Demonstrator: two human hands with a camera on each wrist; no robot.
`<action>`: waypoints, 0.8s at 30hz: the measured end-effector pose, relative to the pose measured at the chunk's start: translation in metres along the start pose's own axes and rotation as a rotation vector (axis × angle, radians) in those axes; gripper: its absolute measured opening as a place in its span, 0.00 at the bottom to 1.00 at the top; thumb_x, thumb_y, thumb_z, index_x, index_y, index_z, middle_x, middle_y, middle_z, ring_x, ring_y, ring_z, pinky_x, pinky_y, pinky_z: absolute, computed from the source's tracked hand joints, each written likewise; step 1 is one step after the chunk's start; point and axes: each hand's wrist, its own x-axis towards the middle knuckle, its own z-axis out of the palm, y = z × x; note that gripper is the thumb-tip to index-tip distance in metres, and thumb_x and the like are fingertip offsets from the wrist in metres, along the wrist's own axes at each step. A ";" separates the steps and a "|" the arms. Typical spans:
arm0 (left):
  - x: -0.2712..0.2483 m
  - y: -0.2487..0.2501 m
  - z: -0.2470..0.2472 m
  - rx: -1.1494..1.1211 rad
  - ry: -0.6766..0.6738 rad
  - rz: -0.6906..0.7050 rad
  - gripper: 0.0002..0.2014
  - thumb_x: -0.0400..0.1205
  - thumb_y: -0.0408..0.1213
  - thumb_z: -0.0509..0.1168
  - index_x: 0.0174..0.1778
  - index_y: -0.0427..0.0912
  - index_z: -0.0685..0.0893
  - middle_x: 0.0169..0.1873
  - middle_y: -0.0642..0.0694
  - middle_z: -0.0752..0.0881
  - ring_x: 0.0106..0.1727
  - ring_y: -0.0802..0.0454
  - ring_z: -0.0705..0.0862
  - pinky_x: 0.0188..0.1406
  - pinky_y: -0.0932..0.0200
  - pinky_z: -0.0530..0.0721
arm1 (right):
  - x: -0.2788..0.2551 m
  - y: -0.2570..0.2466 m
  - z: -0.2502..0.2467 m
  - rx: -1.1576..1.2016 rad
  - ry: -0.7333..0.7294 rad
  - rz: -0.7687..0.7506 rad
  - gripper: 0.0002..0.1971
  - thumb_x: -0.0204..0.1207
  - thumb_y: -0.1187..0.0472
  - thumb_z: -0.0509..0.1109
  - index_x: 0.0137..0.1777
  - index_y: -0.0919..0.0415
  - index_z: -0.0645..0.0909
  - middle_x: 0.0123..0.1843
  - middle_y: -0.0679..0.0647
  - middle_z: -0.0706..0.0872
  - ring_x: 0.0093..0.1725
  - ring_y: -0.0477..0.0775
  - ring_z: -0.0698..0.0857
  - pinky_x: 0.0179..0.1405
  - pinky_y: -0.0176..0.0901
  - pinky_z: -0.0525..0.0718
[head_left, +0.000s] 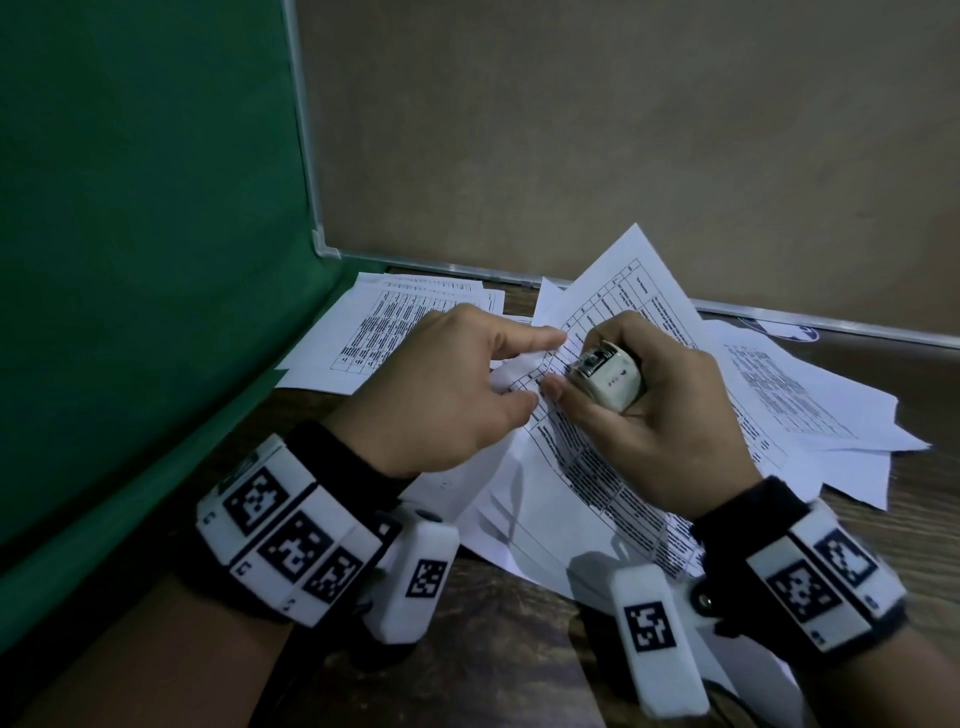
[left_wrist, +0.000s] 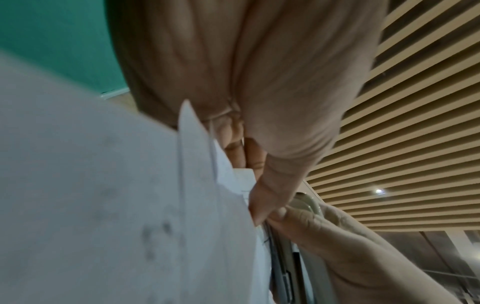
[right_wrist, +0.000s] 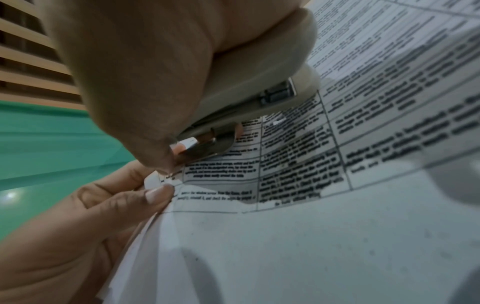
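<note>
My right hand (head_left: 623, 395) grips a small cream stapler (head_left: 608, 379) and holds it against a printed sheet with a table on it (head_left: 613, 312). In the right wrist view the stapler (right_wrist: 259, 82) lies over the paper (right_wrist: 337, 144), its metal tail (right_wrist: 205, 144) near the sheet's corner. My left hand (head_left: 457, 384) pinches that corner of the stacked sheets between thumb and fingers. The left wrist view shows the paper edges (left_wrist: 197, 164) held by the left fingers (left_wrist: 270, 189), with the right hand's thumb touching beside them.
More printed sheets lie on the wooden table: a pile at the back left (head_left: 395, 327) and loose pages at the right (head_left: 810, 405). A green board (head_left: 145, 260) stands at the left, a brown framed board (head_left: 623, 130) behind.
</note>
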 end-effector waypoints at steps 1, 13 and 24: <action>0.000 -0.001 0.000 -0.002 -0.002 -0.001 0.26 0.80 0.36 0.76 0.74 0.58 0.86 0.71 0.63 0.85 0.73 0.70 0.80 0.71 0.74 0.76 | 0.000 0.000 0.000 -0.001 0.001 -0.001 0.15 0.75 0.51 0.83 0.43 0.55 0.79 0.30 0.48 0.82 0.29 0.51 0.78 0.27 0.50 0.78; 0.007 -0.023 -0.013 0.102 0.020 -0.074 0.30 0.77 0.29 0.74 0.76 0.56 0.85 0.71 0.55 0.87 0.65 0.58 0.89 0.69 0.63 0.83 | 0.002 -0.003 -0.007 0.218 0.018 0.093 0.15 0.78 0.49 0.81 0.44 0.54 0.78 0.30 0.58 0.86 0.29 0.66 0.85 0.24 0.59 0.83; 0.019 -0.049 -0.020 0.043 0.158 -0.197 0.12 0.75 0.31 0.80 0.43 0.57 0.95 0.39 0.65 0.92 0.41 0.70 0.86 0.48 0.66 0.83 | 0.002 -0.011 -0.011 0.303 -0.112 0.265 0.14 0.80 0.58 0.79 0.47 0.65 0.77 0.28 0.63 0.86 0.17 0.45 0.79 0.17 0.34 0.74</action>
